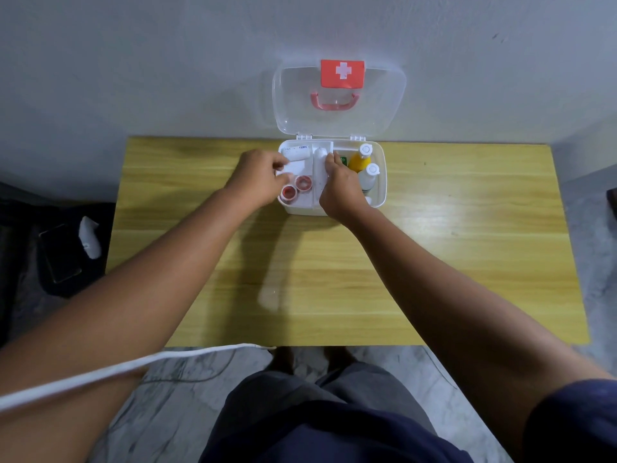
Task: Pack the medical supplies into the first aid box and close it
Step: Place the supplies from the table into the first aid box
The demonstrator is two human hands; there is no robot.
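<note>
- A white first aid box (pixel 380 182) is set at the far edge of a wooden table (pixel 467 262), against the wall.
- Its clear lid (pixel 384 105) is raised upright against the wall; a red cross label (pixel 342 73) and a pink handle (pixel 334 101) are seen on it.
- A white tray (pixel 305 203) is seated in the left part of the box, with a central handle (pixel 319 168).
- Two red-rimmed tape rolls (pixel 296 188) are laid in the tray's near part, a white gauze pad (pixel 295 168) beyond them, and a rolled bandage (pixel 295 152) at the far end.
- The left hand (pixel 258 183) is placed at the tray's left edge, fingers curled narrowly on the gauze pad.
- The right hand (pixel 340 190) is closed around the tray's handle.
- In the right part of the box, a yellow bottle (pixel 360 162) and a white bottle (pixel 369 178) are lying side by side, caps to the far side.
- A green item (pixel 343 161) is partly hidden behind the right hand.
</note>
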